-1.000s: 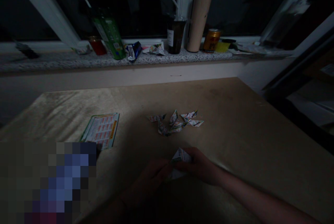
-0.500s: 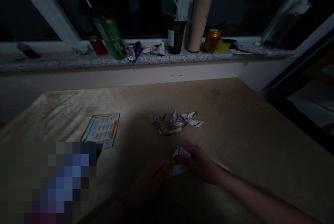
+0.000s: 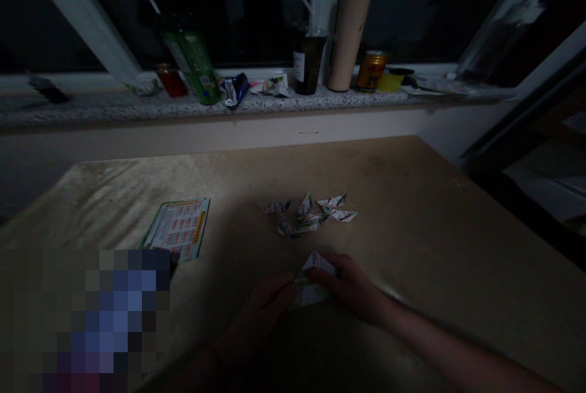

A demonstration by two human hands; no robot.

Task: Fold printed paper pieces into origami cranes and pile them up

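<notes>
In dim light, my left hand (image 3: 268,304) and my right hand (image 3: 350,286) both pinch a small folded piece of printed paper (image 3: 311,280) just above the tan table (image 3: 434,228). The fingers of each hand are closed on its edges. A little beyond the hands lies a cluster of several folded paper pieces (image 3: 311,215). A stack of printed sheets with a green border (image 3: 178,228) lies to the left of them.
A granite windowsill (image 3: 114,106) runs along the back with a green bottle (image 3: 190,57), a red jar (image 3: 171,80), a dark cup with a straw (image 3: 307,54), a tall beige cylinder (image 3: 350,24), a gold can (image 3: 372,71) and wrappers (image 3: 235,89). A blurred patch covers the lower left.
Both hands have shifted slightly up and away with the folded paper, which has turned a little between the fingers. The rest stays still.
</notes>
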